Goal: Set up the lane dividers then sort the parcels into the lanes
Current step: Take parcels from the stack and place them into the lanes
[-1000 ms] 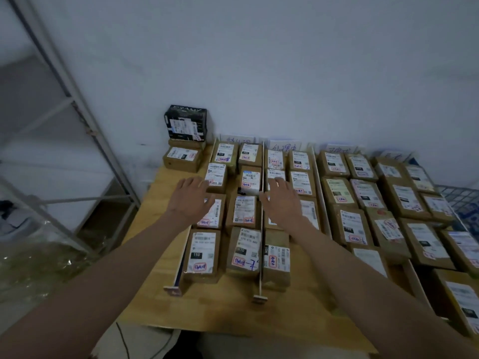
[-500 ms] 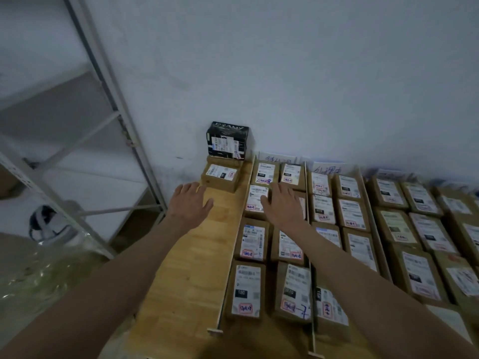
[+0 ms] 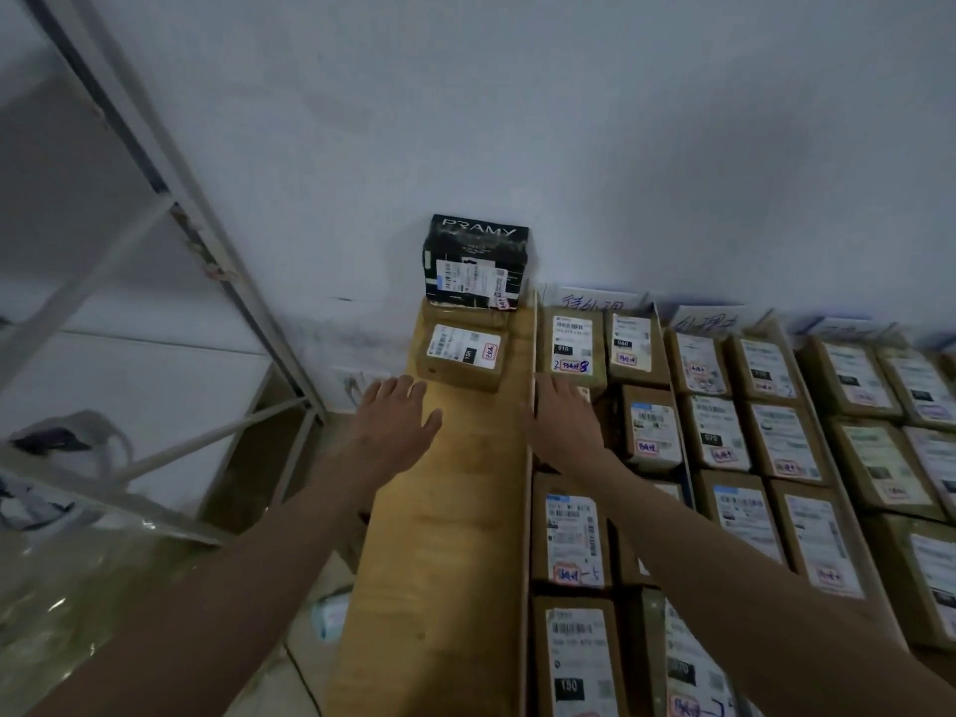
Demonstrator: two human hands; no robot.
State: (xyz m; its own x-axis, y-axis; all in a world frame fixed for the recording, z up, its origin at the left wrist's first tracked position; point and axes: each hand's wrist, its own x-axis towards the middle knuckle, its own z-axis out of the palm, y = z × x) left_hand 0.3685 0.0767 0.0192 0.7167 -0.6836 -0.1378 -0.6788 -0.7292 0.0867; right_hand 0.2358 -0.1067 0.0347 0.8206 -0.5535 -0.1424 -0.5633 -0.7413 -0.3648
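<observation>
My left hand [image 3: 396, 424] reaches out flat over the bare left strip of the wooden table [image 3: 439, 535], fingers straight, holding nothing. My right hand [image 3: 561, 424] is spread flat beside it, over the leftmost lane divider [image 3: 527, 509] and the first lane's parcels. Just beyond my hands lies a small brown parcel [image 3: 463, 357] with a white label. Behind it, a black box [image 3: 476, 261] sits on another brown box against the wall. Several rows of labelled brown parcels [image 3: 724, 432] fill the lanes to the right.
A white wall [image 3: 569, 121] closes the table's far side, with handwritten lane cards [image 3: 595, 301] leaning on it. A grey metal shelf frame [image 3: 155, 209] stands left of the table. Clear plastic wrap [image 3: 62, 587] lies on the floor at lower left.
The view has swung left and closer. Both hands have moved left and forward, from over the lane parcels toward the small brown parcel at the table's left end.
</observation>
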